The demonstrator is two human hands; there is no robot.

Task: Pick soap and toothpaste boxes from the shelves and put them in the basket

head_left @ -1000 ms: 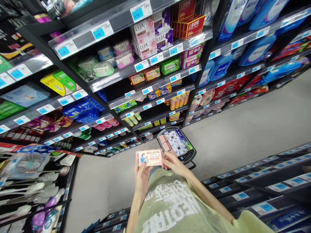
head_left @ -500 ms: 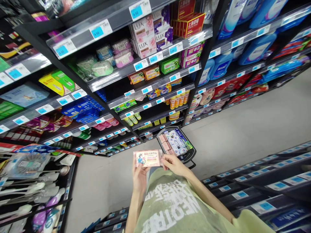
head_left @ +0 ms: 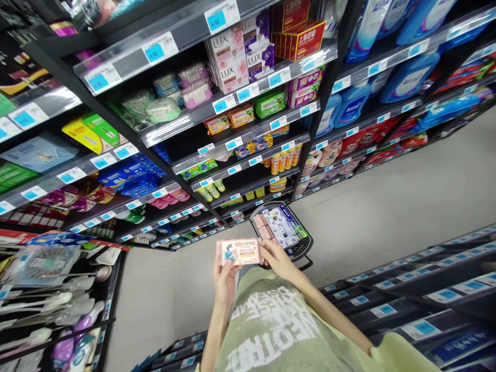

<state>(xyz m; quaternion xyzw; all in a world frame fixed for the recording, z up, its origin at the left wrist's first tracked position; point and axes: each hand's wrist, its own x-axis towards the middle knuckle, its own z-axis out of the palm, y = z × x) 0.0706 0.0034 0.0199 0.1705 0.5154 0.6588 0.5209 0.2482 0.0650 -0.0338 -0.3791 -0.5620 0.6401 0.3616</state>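
Note:
A pink wrapped bar of soap [head_left: 243, 252], with a printed figure and lettering on its face, is held up in front of my body. My left hand [head_left: 225, 276] grips its left end, thumb across the front and the other fingers hidden behind. At the right end my right hand [head_left: 274, 258] pinches the wrapper's edge. Beyond my right hand a dark shopping basket [head_left: 307, 250] stands on the floor, holding pink bars and white-and-blue packs.
Ahead rises a shelf unit [head_left: 240, 181] with soap boxes, wrapped bars and price tags. Blue detergent bottles [head_left: 352, 106] fill shelves to the right. Brushes [head_left: 46, 305] hang at the lower left. Another rack [head_left: 387, 310] stands close at the lower right. Grey floor [head_left: 387, 196] runs between.
Both hands and the soap have shifted slightly to the right. The grip on both ends stays the same, and the basket has not moved.

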